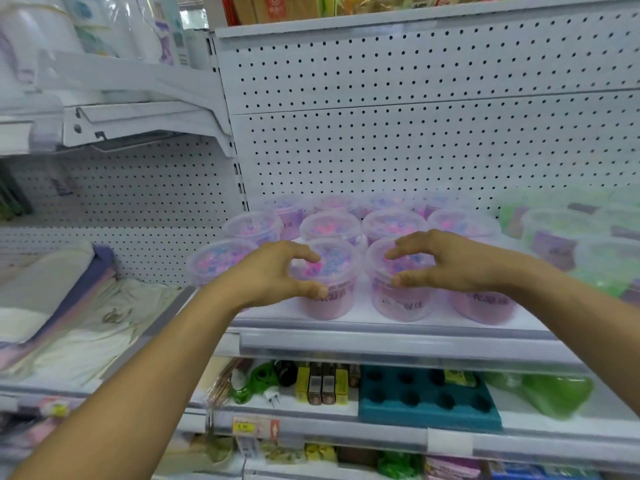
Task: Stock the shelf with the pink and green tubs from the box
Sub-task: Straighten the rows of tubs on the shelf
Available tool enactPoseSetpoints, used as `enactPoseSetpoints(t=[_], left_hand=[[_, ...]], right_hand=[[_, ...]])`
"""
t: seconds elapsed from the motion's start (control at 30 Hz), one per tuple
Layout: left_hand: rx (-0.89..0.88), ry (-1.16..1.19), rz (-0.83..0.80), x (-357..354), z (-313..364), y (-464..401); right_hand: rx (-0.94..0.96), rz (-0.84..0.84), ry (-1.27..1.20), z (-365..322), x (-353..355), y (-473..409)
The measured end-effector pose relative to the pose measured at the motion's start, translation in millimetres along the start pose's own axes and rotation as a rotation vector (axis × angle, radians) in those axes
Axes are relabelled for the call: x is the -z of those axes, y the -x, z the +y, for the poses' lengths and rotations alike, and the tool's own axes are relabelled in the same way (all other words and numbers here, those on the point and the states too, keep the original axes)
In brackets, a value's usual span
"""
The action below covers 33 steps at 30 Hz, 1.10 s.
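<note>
two hands on front-row pink tubs: left hand (277, 271) grips one tub (329, 282), right hand (446, 261) grips neighbouring tub (401, 292).

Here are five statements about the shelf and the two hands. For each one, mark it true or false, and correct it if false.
1. The left hand is at a pink tub in the front row. True.
2. The right hand holds a green tub. False: it is at another pink tub.
3. The green tubs stand right of the pink ones. True.
4. The tubs have no lids. False: clear lids are on.
5. The back panel is perforated. True.
</note>
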State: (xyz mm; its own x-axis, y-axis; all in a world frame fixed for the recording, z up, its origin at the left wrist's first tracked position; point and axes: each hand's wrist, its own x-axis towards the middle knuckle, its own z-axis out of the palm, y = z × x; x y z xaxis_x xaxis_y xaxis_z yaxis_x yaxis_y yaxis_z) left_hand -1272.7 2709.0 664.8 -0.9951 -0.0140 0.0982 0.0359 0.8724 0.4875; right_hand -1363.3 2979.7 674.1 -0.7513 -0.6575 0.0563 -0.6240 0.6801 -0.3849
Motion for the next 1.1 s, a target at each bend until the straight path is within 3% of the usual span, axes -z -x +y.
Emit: enactPoseSetpoints(t=[0.07,0.23,0.33,0.43,0.6,0.8,0.93,1.0,1.1], left_hand=[[-0.025,0.055,0.044,4,-6,8],[0.017,0.029,0.354,42,-55,30],[0.161,-0.006,0.254,59,-85,37],[0.269,0.138,0.131,64,-102,36],[0.194,0.175,0.106,58,-104,28],[0.096,0.029,0.017,64,-105,12],[0.165,0.200,0.154,85,-116,-24],[0.217,0.212,0.096,86,-126,-45],[0.260,0.226,0.002,74,-134,-67]], right_hand=[[0.001,0.010,0.010,-2,-1,2],[0.013,0.091,0.012,-12,-3,-3],[0.072,0.159,-0.017,-29,-6,-17],[0.146,0.100,-0.009,-54,-11,-35],[0.154,-0.064,0.066,-78,-24,-60],[0.090,-0.120,0.110,-82,-21,-67],[0.023,0.004,0.042,-85,-19,-82],[-0.025,0.084,0.011,-84,-20,-94],[-0.099,0.038,0.018,-77,-26,-111]])
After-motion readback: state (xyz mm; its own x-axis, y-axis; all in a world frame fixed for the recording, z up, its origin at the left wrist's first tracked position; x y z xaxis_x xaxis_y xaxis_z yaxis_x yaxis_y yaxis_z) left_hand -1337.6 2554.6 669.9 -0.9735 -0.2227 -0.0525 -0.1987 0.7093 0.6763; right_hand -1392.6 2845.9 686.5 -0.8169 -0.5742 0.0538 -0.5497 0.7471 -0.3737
